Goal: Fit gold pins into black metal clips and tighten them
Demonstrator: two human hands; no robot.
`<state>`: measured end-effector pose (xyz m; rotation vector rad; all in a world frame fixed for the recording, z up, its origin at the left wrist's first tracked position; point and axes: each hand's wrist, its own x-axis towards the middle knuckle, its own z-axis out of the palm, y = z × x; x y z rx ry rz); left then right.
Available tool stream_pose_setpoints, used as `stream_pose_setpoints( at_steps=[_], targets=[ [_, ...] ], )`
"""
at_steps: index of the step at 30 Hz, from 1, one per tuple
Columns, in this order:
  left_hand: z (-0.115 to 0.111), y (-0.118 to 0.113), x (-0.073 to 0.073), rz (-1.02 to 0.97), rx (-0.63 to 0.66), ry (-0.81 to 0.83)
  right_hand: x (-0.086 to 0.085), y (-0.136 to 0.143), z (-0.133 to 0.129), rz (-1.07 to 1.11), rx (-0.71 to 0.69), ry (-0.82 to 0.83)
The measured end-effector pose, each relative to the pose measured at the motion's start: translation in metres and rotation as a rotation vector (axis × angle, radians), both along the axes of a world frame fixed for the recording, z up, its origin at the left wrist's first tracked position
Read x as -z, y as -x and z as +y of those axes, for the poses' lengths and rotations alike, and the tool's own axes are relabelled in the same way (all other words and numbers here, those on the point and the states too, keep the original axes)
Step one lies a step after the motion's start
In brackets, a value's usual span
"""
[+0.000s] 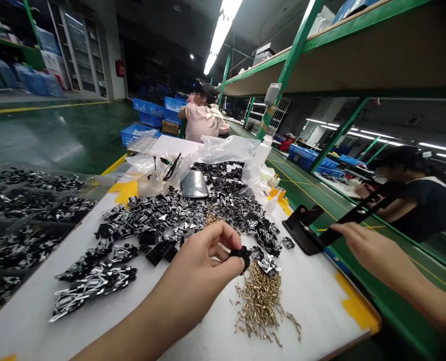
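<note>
My left hand (203, 263) is closed, pinching a small black part (242, 258) between thumb and fingertips above the white table (192, 331). Just below it lies a heap of small bent brass-coloured pieces (260, 296). Behind that hand spreads a large pile of black and silver clip-like parts (158, 215). At the table's right edge, my right hand (365, 245) is closed on the long black lever (354, 210) of a bench-mounted black fixture (307, 240). The far side of its grip is partly hidden.
A dark rectangular case (194, 184) lies among the parts, with clear plastic bags (226, 148) and a white bottle (264, 150) behind. Trays of similar parts (30, 215) stand left. A green shelf frame (290, 50) overhangs the right. One person (203, 120) sits ahead, another (414, 200) right.
</note>
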<state>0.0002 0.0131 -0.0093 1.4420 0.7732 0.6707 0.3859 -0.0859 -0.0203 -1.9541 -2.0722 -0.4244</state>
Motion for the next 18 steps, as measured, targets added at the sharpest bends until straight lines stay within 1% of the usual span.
stream_pose_setpoints(
  at_steps=[1,3,5,7,9,13,16,18],
  targets=[
    [0.001,0.000,0.000,-0.015,0.002,0.018,0.009,-0.011,-0.007,-0.080,0.001,0.050],
    [0.002,0.000,0.001,-0.043,0.016,0.052,0.027,-0.023,-0.015,-0.201,-0.001,0.119],
    [0.004,-0.001,0.000,-0.064,0.031,0.083,0.041,-0.027,-0.016,-0.277,-0.010,0.146],
    [0.006,-0.002,-0.001,-0.076,0.035,0.110,0.048,-0.025,-0.012,-0.329,-0.031,0.147],
    [0.008,-0.002,-0.002,-0.083,0.023,0.122,0.050,-0.023,-0.005,-0.364,-0.065,0.142],
    [0.009,-0.003,-0.003,-0.080,-0.018,0.110,0.046,-0.022,0.005,-0.398,-0.164,0.159],
    [0.009,-0.004,-0.001,-0.090,-0.061,0.092,0.042,-0.014,0.003,-0.413,-0.208,0.175],
    [0.008,-0.005,0.000,-0.091,-0.062,0.076,0.037,-0.003,-0.001,-0.417,-0.214,0.186]
  ],
)
